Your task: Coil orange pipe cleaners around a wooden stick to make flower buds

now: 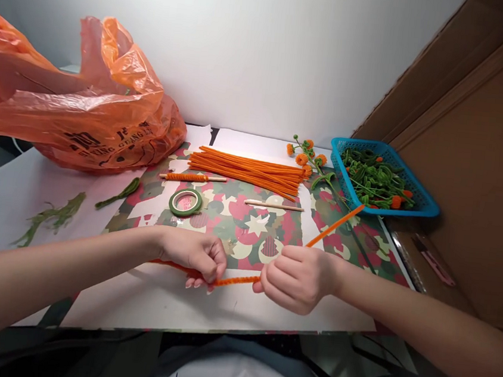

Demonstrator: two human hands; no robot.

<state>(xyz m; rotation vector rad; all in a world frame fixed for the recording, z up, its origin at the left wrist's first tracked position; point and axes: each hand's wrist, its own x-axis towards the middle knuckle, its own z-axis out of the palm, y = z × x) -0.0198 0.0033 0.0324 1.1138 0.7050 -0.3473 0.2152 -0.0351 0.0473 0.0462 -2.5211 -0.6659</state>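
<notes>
While the patterned cover [228,243] spans the middle of the frame, the orange bag [119,120] bulks at the upper left and the blue basket [429,207] sits at the upper right, leaving the working space at lower centre. A bundle of orange stems [244,170] lies above centre, well apart from the hands. At lower centre, the right hand [298,280] is closed in a fist around an orange strand [237,280], and the left hand [197,255] pinches it between curled fingers, with a short length bridging the gap. That bridge looks twisted, though the right fingertips are hidden, so their exact hold is hard to judge.

For an even result, the left pinch should probably stay firm while the right hand turns in small, equal rolls; light tension should keep the wire core from kinking. The free length rising toward the basket wants watching, lest it snag. The green tape roll [192,211], left of centre, and the wooden stick [274,206], right of it, are best left clear of the twisting.
</notes>
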